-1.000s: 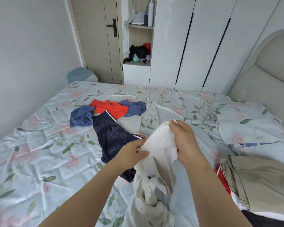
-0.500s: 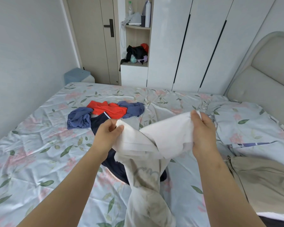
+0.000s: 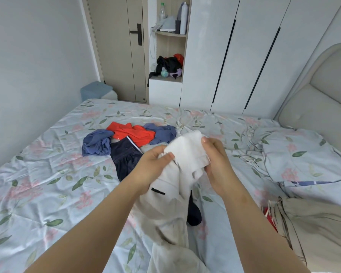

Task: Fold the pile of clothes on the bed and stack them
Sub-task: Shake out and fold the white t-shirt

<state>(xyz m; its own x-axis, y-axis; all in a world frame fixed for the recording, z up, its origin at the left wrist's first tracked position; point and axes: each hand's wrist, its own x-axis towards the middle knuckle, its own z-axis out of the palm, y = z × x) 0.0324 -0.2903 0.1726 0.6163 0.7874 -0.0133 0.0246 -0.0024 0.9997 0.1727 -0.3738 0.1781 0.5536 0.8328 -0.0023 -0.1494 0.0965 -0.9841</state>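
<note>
1. Left hand point(image 3: 153, 166): thumb on top, fingers curled under, pinching the left edge of the white garment point(image 3: 186, 152).
2. White garment: bunched top held in the air between both hands, above the bed point(image 3: 37, 184). Long axis from the hands straight back toward the camera, tail trailing on the sheet at the bottom edge (small black tab point(image 3: 158, 191) on the hanging part, just below the left hand).
3. Right hand point(image 3: 215, 160): thumb up, fingers wrapped round the right side of the bunch, gripping. Near the left hand, only cloth between.
4. Judgement: neither hand nearer, both already on the cloth. Next move probably a sideways pull apart, across the long axis, to open the top edge before laying flat. Possible snag: tail dragging over the navy shorts point(image 3: 126, 162) lying partly under it.
5. Surface, left to right: floral sheet, wrinkled. Unfolded pile beyond the hands, pieces touching: blue top point(image 3: 96, 144), red garment point(image 3: 134, 133), navy shorts, second blue piece point(image 3: 162, 133). Pillow point(image 3: 303, 154) in the same print, well right. Folded beige trousers point(image 3: 313, 229) by the right edge, something red tucked beneath (can't tell what).
6. Room, left to right: bare wall, blue box point(image 3: 96, 91) past the bed's far corner, door point(image 3: 116, 46), open shelf niche point(image 3: 169, 56) with bottles and dark clothes, white wardrobe point(image 3: 244, 56), padded headboard point(image 3: 323, 95).
</note>
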